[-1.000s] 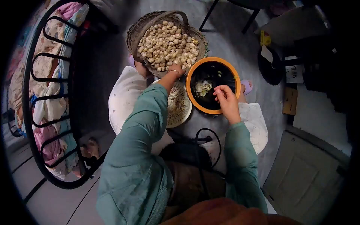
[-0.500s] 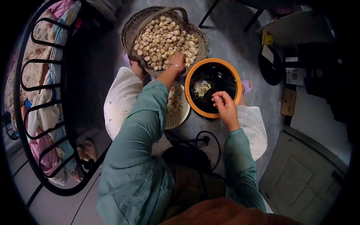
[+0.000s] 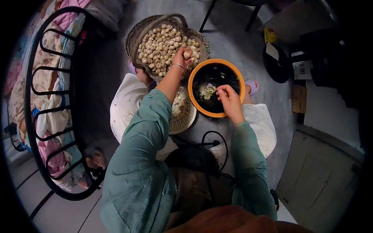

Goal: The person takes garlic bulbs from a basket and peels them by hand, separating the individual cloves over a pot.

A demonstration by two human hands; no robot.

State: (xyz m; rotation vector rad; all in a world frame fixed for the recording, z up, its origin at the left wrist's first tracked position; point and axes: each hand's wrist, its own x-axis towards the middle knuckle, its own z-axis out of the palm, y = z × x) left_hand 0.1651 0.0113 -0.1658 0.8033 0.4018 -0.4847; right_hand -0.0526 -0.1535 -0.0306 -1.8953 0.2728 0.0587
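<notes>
A wicker basket (image 3: 136,39) full of garlic bulbs (image 3: 163,42) stands at the top centre. Over its lower right side, my left hand (image 3: 182,58) is closed round one garlic bulb (image 3: 187,55). My right hand (image 3: 230,100) is held over the right part of an orange-rimmed dark bucket (image 3: 195,101), thumb and fingertips pressed together; what they hold, if anything, is too small to name. Pale peelings (image 3: 207,91) lie inside the bucket. Below the basket and left of the bucket sits a cream plastic colander (image 3: 185,116), partly hidden by my left sleeve.
On the left is a black metal bed frame (image 3: 28,93) with bedding (image 3: 50,77). A black cable (image 3: 225,149) loops below the bucket. A cardboard box (image 3: 299,99) and a grey cabinet door (image 3: 318,174) are at the right. Dark chair legs (image 3: 208,16) stand at the top.
My left hand has lifted from among the bulbs, turned palm up, and now has a garlic bulb in it. My right hand is still over the bucket, fingers pinched. The view has shifted slightly.
</notes>
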